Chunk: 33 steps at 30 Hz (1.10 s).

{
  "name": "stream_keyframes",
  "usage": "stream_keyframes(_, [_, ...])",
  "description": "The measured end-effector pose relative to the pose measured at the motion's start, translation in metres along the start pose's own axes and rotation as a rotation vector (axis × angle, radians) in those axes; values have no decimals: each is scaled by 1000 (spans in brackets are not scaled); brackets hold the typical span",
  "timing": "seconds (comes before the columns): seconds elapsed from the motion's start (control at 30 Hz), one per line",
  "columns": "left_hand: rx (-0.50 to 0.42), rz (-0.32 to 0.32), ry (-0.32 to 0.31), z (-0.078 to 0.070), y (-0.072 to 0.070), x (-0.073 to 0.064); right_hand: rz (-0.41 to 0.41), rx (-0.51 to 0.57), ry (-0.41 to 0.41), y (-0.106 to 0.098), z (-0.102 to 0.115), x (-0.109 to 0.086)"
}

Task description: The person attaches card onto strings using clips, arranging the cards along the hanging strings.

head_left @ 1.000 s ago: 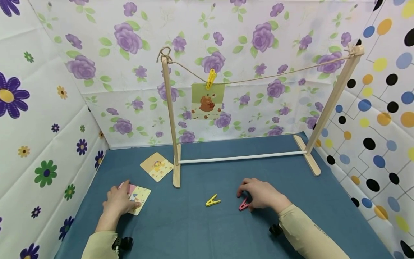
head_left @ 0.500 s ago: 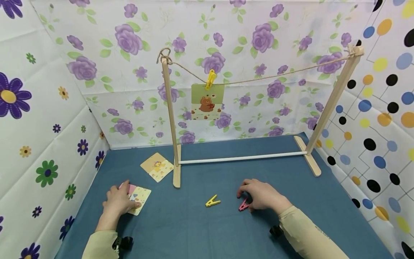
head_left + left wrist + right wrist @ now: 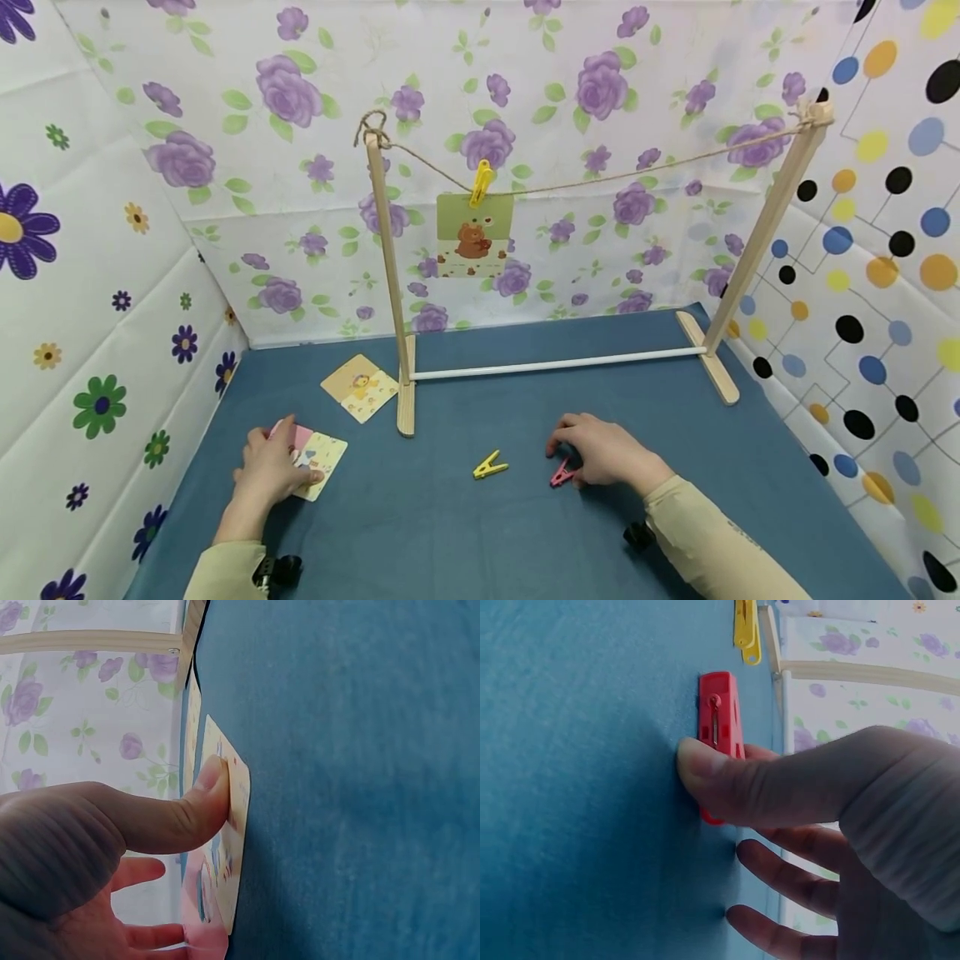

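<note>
At the left of the head view, my left hand (image 3: 264, 471) holds a pink and pale-yellow picture card (image 3: 321, 458) lying on the cloth. The left wrist view shows my thumb on the card's printed face (image 3: 234, 825) and fingertips at its pink end. My right hand (image 3: 603, 450) pinches a red clothespin (image 3: 561, 473) between thumb and index finger on the cloth; the other fingers spread loosely, and the thumb covers part of the clothespin (image 3: 717, 705) in the right wrist view. Between the hands lies a yellow clothespin (image 3: 491, 465).
Behind the hands stands a wooden frame (image 3: 388, 267) with a sagging twine line (image 3: 637, 172). A yellow clip (image 3: 482, 183) holds a green bear card (image 3: 474, 237) on it. Another card (image 3: 362, 387) lies by the frame's left foot. Patterned sheets surround the blue cloth (image 3: 480, 542).
The head view has shifted slightly. Both hands keep their places on the card and the red clothespin.
</note>
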<state>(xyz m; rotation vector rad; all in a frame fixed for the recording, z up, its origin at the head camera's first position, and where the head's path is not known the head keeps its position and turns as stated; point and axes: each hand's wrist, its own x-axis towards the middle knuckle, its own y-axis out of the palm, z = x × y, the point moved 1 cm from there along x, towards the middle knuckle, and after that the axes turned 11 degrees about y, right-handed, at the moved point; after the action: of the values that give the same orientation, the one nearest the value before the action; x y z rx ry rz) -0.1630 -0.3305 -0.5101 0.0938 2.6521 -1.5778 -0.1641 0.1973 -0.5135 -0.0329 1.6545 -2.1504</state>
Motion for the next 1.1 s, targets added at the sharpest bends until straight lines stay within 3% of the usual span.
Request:
stream_keyframes(0.13, [9,-9,-2,0,-3,0,-15,-13,6,3,1,1])
stream_keyframes(0.33, [30,28,-17,2,-7,0,-28,-20,8,5,0,0])
stream_keyframes(0.53, [-25,49,-6,8,-12,-7,-37,-20,-4,8,-1,0])
stream_keyframes(0.77, [-58,-41,40,13,-13,-10,-51,-15,-15,7,0,-2])
stream_keyframes(1.1, [-95,-115,85,16,-7,-13,-57,-11,-4,5,1,-5])
